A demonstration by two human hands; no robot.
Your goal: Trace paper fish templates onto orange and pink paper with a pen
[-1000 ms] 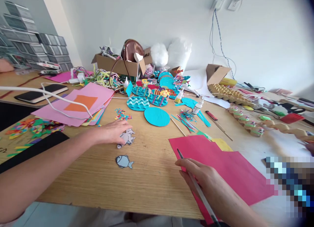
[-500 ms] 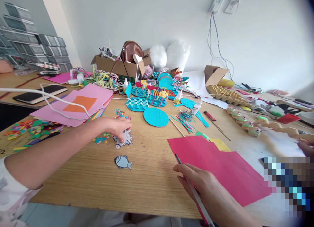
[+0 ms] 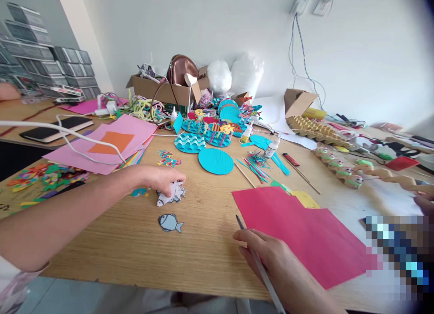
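Note:
My left hand (image 3: 166, 178) reaches across the table, thumb and fingers closed on several white paper fish cutouts (image 3: 169, 194) with dark outlines. Part of those cutouts is hidden under the fingers. Just below them a single grey-blue paper fish (image 3: 170, 222) lies flat on the wood. In my right hand (image 3: 264, 255) is a slim pen (image 3: 262, 271), its dark tip pointing up and away from me. This hand is beside the left edge of a deep pink paper sheet (image 3: 301, 232).
A blue oval (image 3: 216, 161) lies mid-table, with decorated blue crafts (image 3: 217, 128) behind it. Pink sheets (image 3: 101, 144) and a white cable (image 3: 84, 138) are at left. Glue bottles (image 3: 271, 148), paper strips and a wooden stick (image 3: 246, 175) lie beyond the pink sheet. Another person's hand (image 3: 423, 203) shows at right.
My right hand with the pen has shifted slightly left and down. My left hand has moved a little to the right, and the fish cutouts under it have shifted slightly.

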